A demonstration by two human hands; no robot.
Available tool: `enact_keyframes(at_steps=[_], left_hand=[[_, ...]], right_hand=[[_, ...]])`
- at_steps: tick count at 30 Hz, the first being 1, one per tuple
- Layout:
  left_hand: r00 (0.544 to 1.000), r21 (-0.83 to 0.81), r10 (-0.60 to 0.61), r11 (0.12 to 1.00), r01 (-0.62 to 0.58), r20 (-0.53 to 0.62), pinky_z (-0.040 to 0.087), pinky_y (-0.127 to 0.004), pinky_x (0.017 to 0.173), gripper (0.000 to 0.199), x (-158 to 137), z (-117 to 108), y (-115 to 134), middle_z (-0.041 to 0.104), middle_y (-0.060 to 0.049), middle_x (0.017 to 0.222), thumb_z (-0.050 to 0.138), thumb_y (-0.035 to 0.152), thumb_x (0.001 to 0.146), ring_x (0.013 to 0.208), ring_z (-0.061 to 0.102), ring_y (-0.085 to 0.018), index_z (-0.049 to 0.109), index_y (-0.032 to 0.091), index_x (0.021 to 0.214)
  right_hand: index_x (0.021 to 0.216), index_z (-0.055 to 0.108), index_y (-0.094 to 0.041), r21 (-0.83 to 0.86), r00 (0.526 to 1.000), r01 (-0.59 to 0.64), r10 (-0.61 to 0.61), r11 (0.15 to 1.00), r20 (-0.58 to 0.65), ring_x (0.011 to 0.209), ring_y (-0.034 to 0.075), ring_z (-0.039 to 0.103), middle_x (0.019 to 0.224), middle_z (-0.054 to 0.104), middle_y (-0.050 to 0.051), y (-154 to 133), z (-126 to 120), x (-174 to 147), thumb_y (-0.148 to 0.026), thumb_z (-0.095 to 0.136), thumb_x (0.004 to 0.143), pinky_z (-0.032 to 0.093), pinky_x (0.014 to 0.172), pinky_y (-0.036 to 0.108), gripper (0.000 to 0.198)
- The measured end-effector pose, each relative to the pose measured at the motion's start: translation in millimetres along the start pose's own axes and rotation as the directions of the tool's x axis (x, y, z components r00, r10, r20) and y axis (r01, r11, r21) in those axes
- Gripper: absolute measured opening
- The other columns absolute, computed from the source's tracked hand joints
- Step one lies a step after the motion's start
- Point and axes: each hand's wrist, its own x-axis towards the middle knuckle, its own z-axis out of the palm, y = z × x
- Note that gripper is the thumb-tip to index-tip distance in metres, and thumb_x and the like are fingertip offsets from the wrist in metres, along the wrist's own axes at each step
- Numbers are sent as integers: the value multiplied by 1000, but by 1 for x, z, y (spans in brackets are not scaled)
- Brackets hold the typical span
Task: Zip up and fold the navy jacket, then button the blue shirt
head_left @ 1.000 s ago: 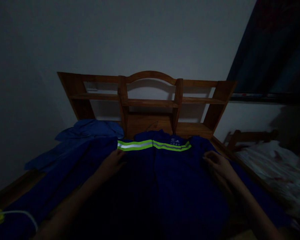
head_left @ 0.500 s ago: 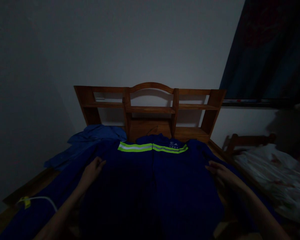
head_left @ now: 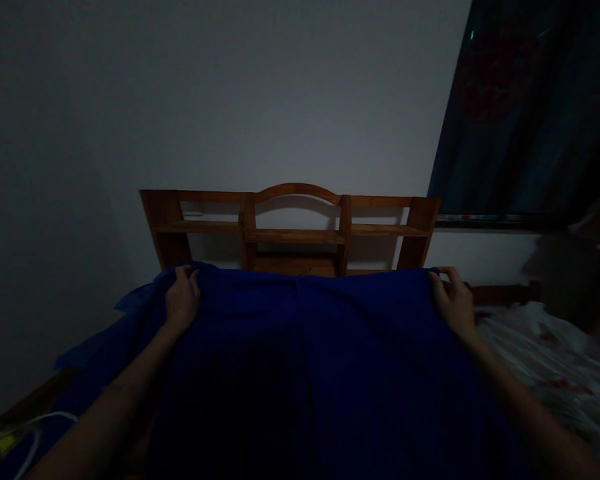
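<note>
A dark blue work jacket [head_left: 300, 347] spreads across the lower middle of the head view, its upper edge lifted and stretched between my hands. My left hand [head_left: 183, 297] pinches the cloth at the upper left. At the upper right, my right hand [head_left: 453, 300] grips the other end of that edge between thumb and fingers. A front seam runs down the middle of the jacket. Its reflective chest stripe is hidden from view, and the lower part sinks into shadow.
Behind the jacket stands a wooden shelf headboard [head_left: 295, 236] against a pale wall [head_left: 280, 93]. Another blue cloth [head_left: 135, 297] lies at left. A white cable [head_left: 55, 416] crosses the lower left. Whitish plastic sheeting or bedding [head_left: 540, 347] lies at right, below a dark window [head_left: 510, 120].
Both hands have moved up and slightly outward and now grip the jacket. Its upper edge has risen, covering the yellow-green stripe and the lower shelves. The view has tilted up a little.
</note>
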Motion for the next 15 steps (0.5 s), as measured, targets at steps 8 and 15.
enact_keyframes(at_steps=[8, 15], left_hand=[[794, 159, 201, 924, -349, 573, 43, -37, 77, 44, -13, 57, 7, 53, -18, 112, 32, 8, 81, 96, 54, -27, 45, 5, 123], [720, -290, 597, 802, -522, 355, 33, -38, 97, 52, -90, -48, 127, 46, -14, 124, 29, 50, 91, 114, 43, -24, 48, 13, 124]], right_hand=[[137, 33, -17, -561, 856, 72, 237, 825, 459, 87, 29, 58, 96, 59, 16, 62, 99, -19, -33, 43, 87, 42, 72, 38, 53], [142, 26, -21, -102, 805, 407, -304, 908, 509, 121, 19, 39, 136, 36, 8, -89, 57, -90, -40, 32, 93, 35, 101, 33, 53]])
